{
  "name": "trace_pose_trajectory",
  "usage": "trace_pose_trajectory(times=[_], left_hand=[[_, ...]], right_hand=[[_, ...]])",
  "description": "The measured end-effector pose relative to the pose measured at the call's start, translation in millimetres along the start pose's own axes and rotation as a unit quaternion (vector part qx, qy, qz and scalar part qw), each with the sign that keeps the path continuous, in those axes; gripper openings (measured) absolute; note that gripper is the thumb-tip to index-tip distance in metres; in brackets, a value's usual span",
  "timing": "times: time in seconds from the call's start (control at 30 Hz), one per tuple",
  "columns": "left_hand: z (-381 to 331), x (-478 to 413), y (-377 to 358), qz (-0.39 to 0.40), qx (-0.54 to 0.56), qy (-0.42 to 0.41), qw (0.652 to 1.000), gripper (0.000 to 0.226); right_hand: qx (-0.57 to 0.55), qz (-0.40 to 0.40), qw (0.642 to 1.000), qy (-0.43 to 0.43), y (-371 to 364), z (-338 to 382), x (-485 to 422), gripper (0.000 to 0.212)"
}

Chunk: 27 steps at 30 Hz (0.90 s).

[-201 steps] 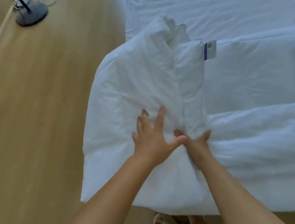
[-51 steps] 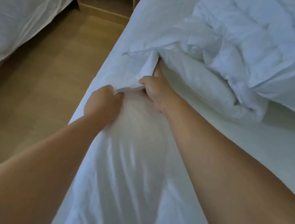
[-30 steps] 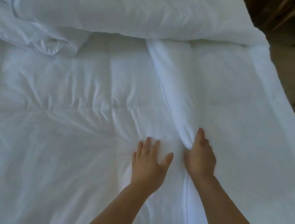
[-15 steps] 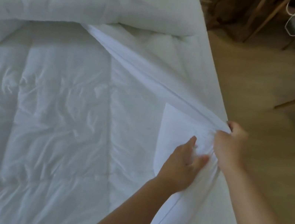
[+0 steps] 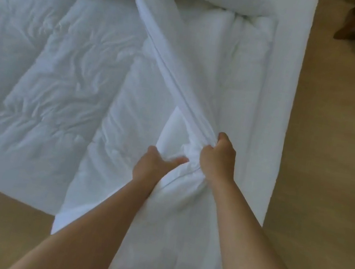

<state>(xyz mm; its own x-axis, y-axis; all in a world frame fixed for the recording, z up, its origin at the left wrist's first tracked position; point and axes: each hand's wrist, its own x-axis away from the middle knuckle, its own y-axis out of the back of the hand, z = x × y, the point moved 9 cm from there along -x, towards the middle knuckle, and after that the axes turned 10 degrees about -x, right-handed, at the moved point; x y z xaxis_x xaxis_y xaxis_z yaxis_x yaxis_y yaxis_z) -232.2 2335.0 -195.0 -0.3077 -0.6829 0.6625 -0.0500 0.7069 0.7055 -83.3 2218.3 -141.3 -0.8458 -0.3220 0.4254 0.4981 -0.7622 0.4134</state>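
Head view: both hands sit close together at the near right corner of the bed (image 5: pixel 278 104), bunching white cover (image 5: pixel 172 63) fabric. Right hand (image 5: pixel 217 162) is curled tight on the gathered end of the fold. Left hand (image 5: pixel 154 165) is just beside it, touching the same bunch: fingers tucked into the cloth, thumb pointing toward the right hand, so it holds cover too. The cover forms one long ridge running from the hands up and to the left, toward the heaped bedding at the top edge. Its long axis is diagonal across the bed, and its near end is in the right hand. The right hand is at the ridge end and the left is lower and to the left on slack cloth. The quilted duvet (image 5: pixel 65 68) lies flat to the left of the ridge, well left of both hands, with its near edge hanging over the bed end. Likely next: pull or spread the cover along that diagonal, with the right hand leading. Wood floor (image 5: pixel 332 160) runs to the right and below. There is a dark shape in the top right corner, too blurred to identify. No label, brand or writing can be read.
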Motion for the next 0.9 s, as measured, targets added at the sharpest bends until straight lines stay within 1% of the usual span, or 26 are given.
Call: trace_pose_trajectory(times=[0.03, 0.1, 0.13, 0.2, 0.3, 0.37, 0.47, 0.53, 0.6, 0.7, 0.73, 0.8, 0.83, 0.9], left_hand=[[-2.7, 7.6, -6.1, -0.017, 0.014, 0.012, 1.000, 0.088], [-13.5, 29.2, -23.4, -0.060, 0.039, 0.026, 0.997, 0.082], [-21.0, 43.4, -34.2, -0.076, 0.051, 0.034, 0.995, 0.078], [-43.0, 75.4, -60.7, -0.081, 0.069, 0.044, 0.993, 0.069], [-87.1, 117.1, -100.1, -0.062, 0.092, 0.051, 0.993, 0.051], [-118.7, 135.3, -127.9, -0.046, 0.113, 0.047, 0.991, 0.047], [-173.8, 154.8, -172.7, -0.032, 0.192, 0.036, 0.980, 0.043], [-212.5, 166.3, -197.5, -0.025, 0.258, 0.030, 0.965, 0.040], [-248.8, 169.2, -208.5, -0.024, 0.340, 0.032, 0.940, 0.034], [-275.4, 156.1, -200.7, -0.072, 0.427, 0.085, 0.897, 0.019], [-280.9, 148.6, -201.0, -0.084, 0.443, 0.111, 0.886, 0.018], [-302.2, 124.1, -204.0, -0.072, 0.463, 0.147, 0.871, 0.025], [-319.9, 106.8, -203.4, -0.052, 0.470, 0.142, 0.870, 0.027], [-363.2, 74.1, -192.4, -0.018, 0.495, 0.110, 0.862, 0.020]], right_hand=[[-0.003, 0.032, 0.999, 0.011, 2.9, -1.7, -1.5, 0.025], [-0.022, 0.070, 0.997, 0.015, 26.1, -10.5, -5.2, 0.032], [-0.029, 0.080, 0.996, 0.007, 42.6, -16.8, -7.7, 0.033], [-0.040, 0.083, 0.996, -0.009, 85.6, -30.9, -8.9, 0.029], [-0.051, 0.072, 0.996, 0.002, 155.2, -46.5, -10.6, 0.024], [-0.054, 0.052, 0.997, -0.009, 202.3, -61.9, -19.2, 0.025], [-0.078, -0.036, 0.996, -0.016, 281.3, -73.3, -51.8, 0.027], [-0.081, -0.086, 0.993, 0.000, 320.5, -63.0, -77.5, 0.026], [-0.077, -0.101, 0.992, 0.021, 340.7, -42.1, -105.8, 0.024], [-0.074, -0.071, 0.994, 0.024, 349.8, -20.5, -149.2, 0.025], [-0.069, -0.060, 0.996, 0.013, 353.1, -20.8, -164.0, 0.025], [-0.066, -0.049, 0.996, -0.025, 361.3, -29.3, -196.7, 0.024], [-0.060, -0.049, 0.996, -0.043, 364.1, -35.0, -214.7, 0.022], [-0.025, -0.032, 0.997, -0.070, 363.4, -39.8, -248.0, 0.019]])
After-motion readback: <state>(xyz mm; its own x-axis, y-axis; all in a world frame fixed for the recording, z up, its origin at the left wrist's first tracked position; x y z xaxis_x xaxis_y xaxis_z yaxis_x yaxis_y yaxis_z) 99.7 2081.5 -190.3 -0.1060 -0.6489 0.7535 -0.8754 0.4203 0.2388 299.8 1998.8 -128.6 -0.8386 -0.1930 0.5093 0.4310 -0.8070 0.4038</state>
